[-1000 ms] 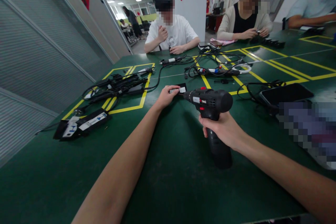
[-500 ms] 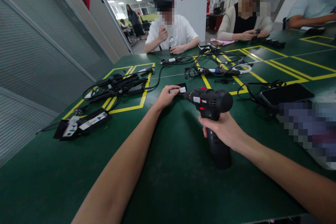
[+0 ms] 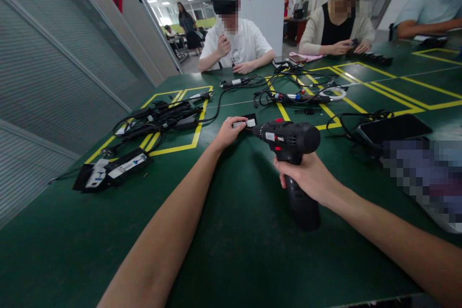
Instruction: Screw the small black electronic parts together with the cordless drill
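Note:
My right hand (image 3: 306, 177) is wrapped round the grip of a black cordless drill (image 3: 287, 139) with red accents, held over the green table. The drill's chuck points left, its bit tip close to my left hand (image 3: 231, 131). My left fingers are closed on a small black piece with a white label (image 3: 250, 122), low at the tabletop. The hand covers part of that piece, and whether the bit touches it I cannot tell.
A tangle of black cables (image 3: 162, 118) lies left, near a black pouch with white labels (image 3: 119, 166). More cables and tools (image 3: 296, 97) lie ahead. A phone (image 3: 393, 130) is at right. Co-workers sit across the green table (image 3: 231, 250), which has yellow tape marks.
Both hands, the drill and the labelled piece stay practically where they were. In the background, a standing person has shifted slightly to the right.

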Demonstrator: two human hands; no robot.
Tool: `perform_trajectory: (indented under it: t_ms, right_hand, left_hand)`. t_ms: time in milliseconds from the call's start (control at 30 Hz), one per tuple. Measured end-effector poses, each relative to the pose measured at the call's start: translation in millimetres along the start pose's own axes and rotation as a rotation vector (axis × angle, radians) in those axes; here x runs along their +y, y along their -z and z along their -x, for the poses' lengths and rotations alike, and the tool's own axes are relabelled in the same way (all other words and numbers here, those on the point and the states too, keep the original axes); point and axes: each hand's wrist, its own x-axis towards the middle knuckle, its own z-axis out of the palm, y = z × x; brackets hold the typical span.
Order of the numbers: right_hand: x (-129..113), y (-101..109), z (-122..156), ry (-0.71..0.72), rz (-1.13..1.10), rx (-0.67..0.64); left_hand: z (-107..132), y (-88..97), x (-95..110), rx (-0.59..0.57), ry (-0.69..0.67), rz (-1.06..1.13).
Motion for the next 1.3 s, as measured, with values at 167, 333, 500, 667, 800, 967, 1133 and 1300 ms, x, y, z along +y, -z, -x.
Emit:
perform_trajectory:
  t_ms: [167,333,500,667,800,967,1133,1300]
  right_hand:
    - [0.6,-0.6,-1.1,-0.010,0.000,0.005]
    - [1.4,-0.1,-1.2,-0.008,-0.020,0.019]
    - [0.2,-0.3,-0.7,-0.016,-0.007,0.010]
    - [0.7,-0.9,-0.9,-0.002,-0.009,0.026]
    - [2.0,-0.2,-0.7,-0.003,-0.007,0.013]
    - [4.4,-0.2,-1.4,0.005,-0.025,0.004]
    - [4.9,0.2,-1.4,0.008,-0.042,-0.005]
    - [2.9,0.3,-0.9,-0.010,-0.026,0.008]
  left_hand:
    - [-0.1,-0.4,-1.1,0.001,-0.007,0.015]
    - [0.2,-0.3,0.8,0.001,0.013,0.010]
    - [0.4,0.2,3.0,-0.001,0.016,0.003]
    - [0.0,0.4,2.9,-0.009,0.008,-0.001]
    - [-0.1,0.3,2.1,-0.003,-0.001,-0.001]
    - [0.1,0.4,1.9,-0.004,-0.003,-0.006]
    - [0.9,0.8,3.1,-0.007,0.003,-0.001]
    - [0.9,1.4,4.4,-0.011,0.021,0.002]
